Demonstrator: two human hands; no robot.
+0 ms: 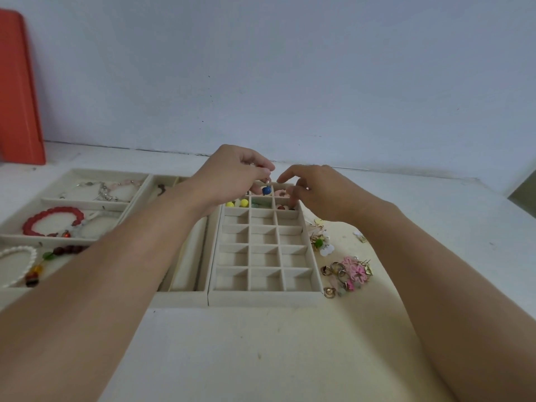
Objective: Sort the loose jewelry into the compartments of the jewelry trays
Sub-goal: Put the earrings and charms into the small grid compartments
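A beige grid tray (265, 294) with many small compartments lies in the middle of the table. Its far cells hold yellow beads (237, 203), a green piece (256, 203) and dark red beads (285, 208). My left hand (232, 175) hovers over the far row and pinches a blue bead earring (266, 190) by its hook, so the bead dangles. My right hand (313, 192) hangs just beside it with fingers curled downward over the far right cells, holding nothing that I can see. Loose earrings and rings (346, 274) lie on the table to the right of the tray.
A larger tray (95, 200) on the left holds a red bead bracelet (53, 220), a pearl bracelet (18, 264) and chains. A narrow long-slot tray (188, 256) sits between the two. An orange box (18, 91) stands against the wall at far left.
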